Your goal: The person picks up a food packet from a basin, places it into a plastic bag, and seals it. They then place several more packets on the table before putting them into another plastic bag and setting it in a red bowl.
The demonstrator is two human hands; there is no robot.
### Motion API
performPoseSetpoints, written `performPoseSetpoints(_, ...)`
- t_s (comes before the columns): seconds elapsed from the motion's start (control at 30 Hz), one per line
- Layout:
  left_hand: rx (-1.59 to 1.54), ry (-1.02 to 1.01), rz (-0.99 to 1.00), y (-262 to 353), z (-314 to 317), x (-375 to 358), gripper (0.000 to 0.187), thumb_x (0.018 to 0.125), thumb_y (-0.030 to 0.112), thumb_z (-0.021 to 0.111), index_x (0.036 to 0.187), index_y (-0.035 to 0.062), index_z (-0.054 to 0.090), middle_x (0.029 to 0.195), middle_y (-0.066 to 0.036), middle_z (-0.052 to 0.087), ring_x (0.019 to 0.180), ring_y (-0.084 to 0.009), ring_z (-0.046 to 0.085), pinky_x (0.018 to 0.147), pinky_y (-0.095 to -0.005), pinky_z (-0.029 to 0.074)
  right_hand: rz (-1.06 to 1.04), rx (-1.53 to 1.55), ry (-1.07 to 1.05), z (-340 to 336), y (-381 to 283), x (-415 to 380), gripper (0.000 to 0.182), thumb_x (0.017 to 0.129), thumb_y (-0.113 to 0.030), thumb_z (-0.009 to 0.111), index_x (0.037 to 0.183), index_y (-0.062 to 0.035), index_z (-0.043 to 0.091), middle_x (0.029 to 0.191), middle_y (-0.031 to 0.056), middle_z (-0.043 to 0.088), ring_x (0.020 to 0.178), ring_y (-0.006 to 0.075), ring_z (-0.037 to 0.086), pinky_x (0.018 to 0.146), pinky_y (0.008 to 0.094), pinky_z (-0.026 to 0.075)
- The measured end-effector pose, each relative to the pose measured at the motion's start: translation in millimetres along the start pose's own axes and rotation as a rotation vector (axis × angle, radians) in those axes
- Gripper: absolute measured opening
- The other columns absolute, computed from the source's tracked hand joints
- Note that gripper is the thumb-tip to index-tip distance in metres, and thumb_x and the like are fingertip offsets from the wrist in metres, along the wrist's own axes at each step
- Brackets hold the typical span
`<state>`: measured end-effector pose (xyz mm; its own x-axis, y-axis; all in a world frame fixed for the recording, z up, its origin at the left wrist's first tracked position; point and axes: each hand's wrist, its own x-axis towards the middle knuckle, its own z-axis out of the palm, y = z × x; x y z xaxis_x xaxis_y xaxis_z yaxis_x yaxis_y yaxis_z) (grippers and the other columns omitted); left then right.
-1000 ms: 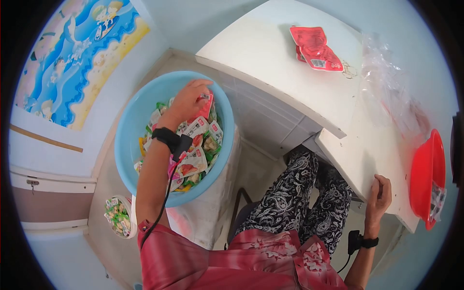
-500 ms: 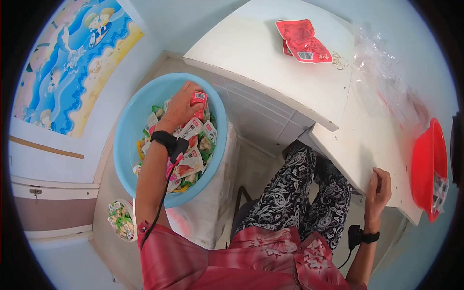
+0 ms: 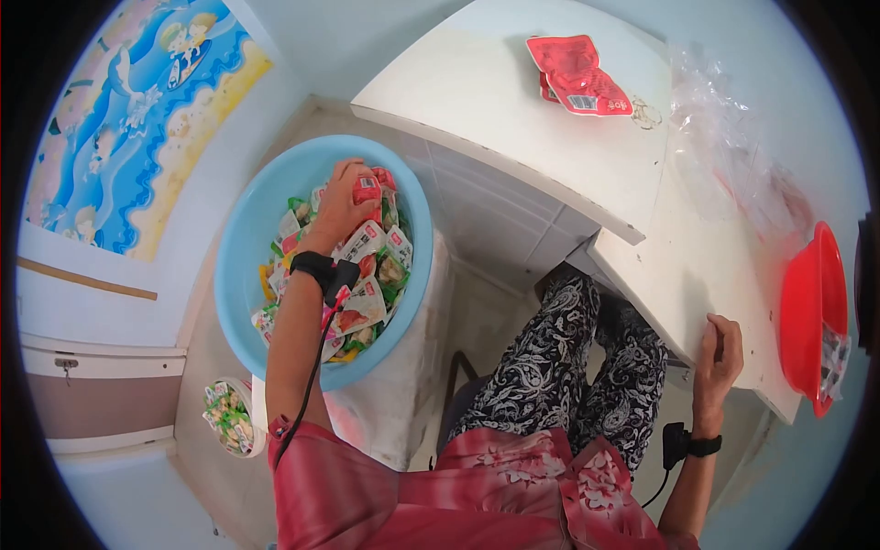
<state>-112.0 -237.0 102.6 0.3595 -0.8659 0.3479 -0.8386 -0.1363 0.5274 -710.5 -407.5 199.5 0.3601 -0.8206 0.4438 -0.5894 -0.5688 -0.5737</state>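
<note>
My left hand [image 3: 341, 209] is inside a light blue basin [image 3: 236, 275], its fingers closed on a red snack packet [image 3: 367, 191] with a barcode label. Under and around it lies a heap of small packets [image 3: 360, 307] in white, green, yellow and red. At the edge of the white table, my right hand [image 3: 720, 360] rests with its fingers curled in and nothing visible in them. Farther back on the tabletop lie red packets [image 3: 579, 78], partly overlapping.
A red plastic basin [image 3: 807, 316] stands at the table's right end, near clear plastic bags [image 3: 724, 137]. On the left, a small white tub [image 3: 246, 442] of green and white packets sits low. The white table [image 3: 477, 101] has a raised edge beside the blue basin.
My left hand has shifted slightly left within the blue basin, and the red packet has moved and tilted with it. My right hand stays at the table edge.
</note>
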Motion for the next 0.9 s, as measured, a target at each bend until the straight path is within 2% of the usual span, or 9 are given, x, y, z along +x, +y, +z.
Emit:
performPoseSetpoints(0.1, -0.047, -0.039, -0.105, -12.9, 2.2, -1.9, 0.064, 0.073, 0.007, 0.083, 0.131, 0.0078, 0.055, 0.136, -0.017, 0.055, 0.129, -0.0341, 0.052, 0.106, -0.0396, 0.045, -0.003, 0.007, 0.007, 2.6, 2.6, 0.3, 0.014, 0.097, 0.005, 0.057, 0.107, 0.0007, 0.065, 0.089, 0.0031, 0.056, 0.074, 0.0101, 0.047, 0.064, 0.0243, 0.039)
performPoseSetpoints(0.2, -0.219, 0.017, -0.106, -23.3, 7.1, -4.5, 0.076, 0.075, 0.011, 0.086, 0.141, 0.0040, 0.049, 0.140, -0.016, 0.053, 0.130, -0.0324, 0.054, 0.111, -0.0400, 0.042, 0.007, 0.006, 0.005, 2.7, 3.0, 0.6, 0.014, 0.097, 0.006, 0.056, 0.106, 0.0010, 0.065, 0.089, 0.0030, 0.056, 0.074, 0.0102, 0.047, 0.065, 0.0239, 0.039)
performPoseSetpoints(0.3, -0.202, 0.045, -0.195, -37.4, 11.9, -8.8, 0.088, 0.075, 0.018, 0.089, 0.147, 0.0007, 0.042, 0.143, -0.018, 0.051, 0.130, -0.0308, 0.054, 0.111, -0.0405, 0.044, 0.010, -0.005, 0.000, 2.7, 1.4, 0.6, 0.013, 0.097, 0.006, 0.056, 0.106, 0.0012, 0.065, 0.088, 0.0030, 0.055, 0.074, 0.0101, 0.046, 0.064, 0.0235, 0.038)
performPoseSetpoints(0.4, -0.317, 0.035, -0.323, -58.3, 19.1, -12.8, 0.097, 0.075, 0.022, 0.091, 0.151, 0.0008, 0.035, 0.144, -0.022, 0.049, 0.129, -0.0313, 0.054, 0.106, -0.0405, 0.048, 0.021, -0.016, -0.002, 2.1, 0.7, 0.9, 0.013, 0.097, 0.006, 0.056, 0.105, 0.0011, 0.065, 0.088, 0.0031, 0.055, 0.074, 0.0102, 0.046, 0.064, 0.0235, 0.038)
performPoseSetpoints(0.5, -0.246, 0.069, -0.385, -71.8, 24.5, -5.4, 0.102, 0.075, 0.022, 0.092, 0.152, -0.0003, 0.030, 0.143, -0.025, 0.049, 0.127, -0.0305, 0.055, 0.102, -0.0402, 0.052, 0.026, -0.017, 0.002, 3.5, 0.0, 0.2, 0.013, 0.097, 0.005, 0.056, 0.105, 0.0007, 0.065, 0.088, 0.0033, 0.055, 0.074, 0.0104, 0.046, 0.064, 0.0239, 0.038)
performPoseSetpoints(0.6, -0.567, 0.059, -0.521, -55.7, 19.4, 0.1, 0.098, 0.069, 0.028, 0.095, 0.143, -0.0058, 0.041, 0.138, -0.024, 0.051, 0.125, -0.0298, 0.056, 0.102, -0.0398, 0.050, 0.025, -0.026, 0.004, 3.3, -2.2, 1.5, 0.012, 0.097, 0.005, 0.057, 0.105, 0.0004, 0.065, 0.088, 0.0034, 0.055, 0.074, 0.0105, 0.047, 0.064, 0.0240, 0.039)
performPoseSetpoints(0.7, -0.718, -0.001, -0.639, -51.6, 17.2, 2.4, 0.098, 0.068, 0.026, 0.095, 0.144, -0.0041, 0.040, 0.134, -0.025, 0.054, 0.118, -0.0300, 0.060, 0.095, -0.0391, 0.054, -0.007, -0.021, 0.013, 3.0, -0.1, 1.1, 0.012, 0.097, 0.004, 0.057, 0.105, 0.0003, 0.065, 0.088, 0.0036, 0.055, 0.075, 0.0107, 0.047, 0.064, 0.0242, 0.039)
performPoseSetpoints(0.8, -0.579, 0.087, -0.643, -61.0, 20.4, 2.3, 0.079, 0.073, 0.021, 0.091, 0.137, -0.0035, 0.050, 0.124, -0.018, 0.063, 0.107, -0.0240, 0.065, 0.088, -0.0353, 0.056, -0.015, -0.019, 0.013, 3.3, -1.6, 2.0, 0.012, 0.096, 0.004, 0.058, 0.105, 0.0002, 0.065, 0.087, 0.0035, 0.055, 0.074, 0.0105, 0.047, 0.063, 0.0242, 0.038)
performPoseSetpoints(0.9, -0.645, -0.109, -0.572, -35.6, 0.0, -0.6, 0.049, 0.080, 0.019, 0.085, 0.120, -0.0017, 0.066, 0.107, -0.009, 0.071, 0.095, -0.0158, 0.066, 0.083, -0.0313, 0.054, -0.006, -0.039, 0.008, 1.4, -5.7, 2.8, 0.012, 0.096, 0.005, 0.059, 0.105, 0.0000, 0.065, 0.087, 0.0031, 0.055, 0.072, 0.0101, 0.046, 0.061, 0.0240, 0.037)
